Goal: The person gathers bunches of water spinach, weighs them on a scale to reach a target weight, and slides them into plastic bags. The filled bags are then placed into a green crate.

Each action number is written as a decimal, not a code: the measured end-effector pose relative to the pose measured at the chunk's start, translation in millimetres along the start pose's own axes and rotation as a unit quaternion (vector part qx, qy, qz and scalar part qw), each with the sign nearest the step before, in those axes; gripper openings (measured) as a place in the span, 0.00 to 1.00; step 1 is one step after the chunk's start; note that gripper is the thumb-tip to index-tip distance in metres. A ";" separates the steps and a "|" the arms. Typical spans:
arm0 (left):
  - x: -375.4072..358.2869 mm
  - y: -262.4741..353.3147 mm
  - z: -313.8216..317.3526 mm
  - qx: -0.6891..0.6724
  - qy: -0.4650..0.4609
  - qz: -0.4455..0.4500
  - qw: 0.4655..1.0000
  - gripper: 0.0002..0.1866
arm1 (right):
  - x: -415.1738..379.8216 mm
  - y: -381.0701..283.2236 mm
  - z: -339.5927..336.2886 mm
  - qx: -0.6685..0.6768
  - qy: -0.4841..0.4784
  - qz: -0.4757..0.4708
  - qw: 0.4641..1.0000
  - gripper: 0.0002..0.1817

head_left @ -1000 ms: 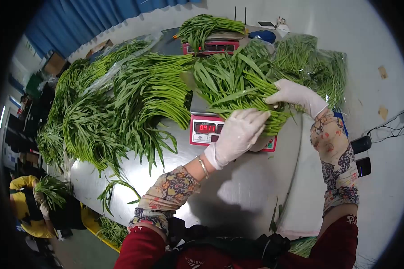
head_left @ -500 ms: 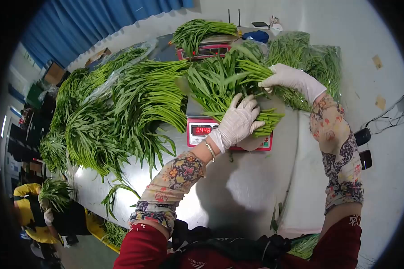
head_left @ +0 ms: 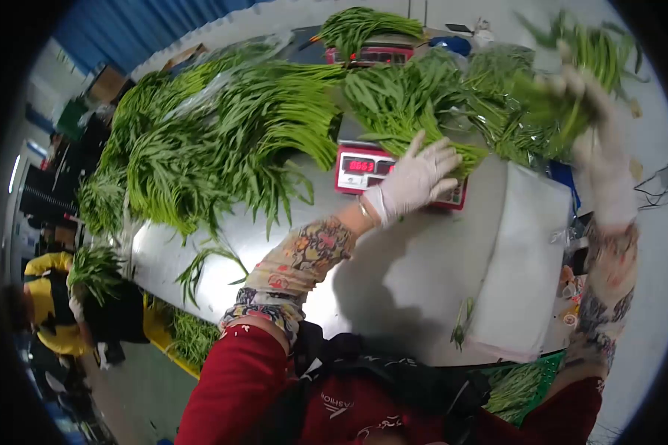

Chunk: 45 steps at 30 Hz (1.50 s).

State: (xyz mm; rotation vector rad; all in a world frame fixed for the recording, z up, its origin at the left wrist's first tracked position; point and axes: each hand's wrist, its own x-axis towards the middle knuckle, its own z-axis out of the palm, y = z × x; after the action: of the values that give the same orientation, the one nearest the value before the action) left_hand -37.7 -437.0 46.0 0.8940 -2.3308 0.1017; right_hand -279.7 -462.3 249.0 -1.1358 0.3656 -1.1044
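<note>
My left hand [head_left: 421,178], in a white glove, rests with fingers spread on the stem ends of a bunch of leafy greens [head_left: 404,96]. That bunch lies across a red and white digital scale [head_left: 344,180] with lit red digits. Up at the right, my right hand [head_left: 588,111], gloved too and smeared by motion, is closed round a smaller bunch of long-stemmed greens [head_left: 605,55]. Its leaves and stems stick out on both sides of the hand, away from the scale.
Large heaps of greens [head_left: 223,133] cover the table's left side. Another scale [head_left: 378,55] with greens stands behind. Bagged greens [head_left: 501,70] lie at the back right, clear plastic bags [head_left: 523,259] at the front right. A person in yellow [head_left: 56,297] holds greens at far left.
My right hand has moved from the greens over the scale up and to the right, carrying a bunch. The left hand's fingers have spread. The scale's digits have changed, and the view has shifted.
</note>
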 end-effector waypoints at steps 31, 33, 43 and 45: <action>-162.7 189.8 -141.4 -0.462 0.372 -0.272 0.758 0.41 | -164.4 248.6 216.7 0.393 0.220 0.316 0.835 0.08; -165.4 176.7 -150.2 -0.385 0.419 -0.289 0.770 0.41 | -166.8 247.7 219.0 0.404 0.180 0.281 0.852 0.08; -173.2 172.1 -148.2 -0.349 0.380 -0.163 0.841 0.31 | -157.2 240.9 225.1 0.381 0.145 0.255 0.877 0.10; -171.1 176.0 -162.4 -0.369 0.369 -0.353 0.776 0.26 | -160.5 237.9 223.7 0.366 0.079 0.260 0.890 0.11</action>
State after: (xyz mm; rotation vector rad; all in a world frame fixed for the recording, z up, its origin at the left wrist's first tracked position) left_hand 36.4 -157.5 100.9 0.9864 -1.0318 -0.6282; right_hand -69.3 -207.3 97.0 -0.2441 0.3113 -0.7428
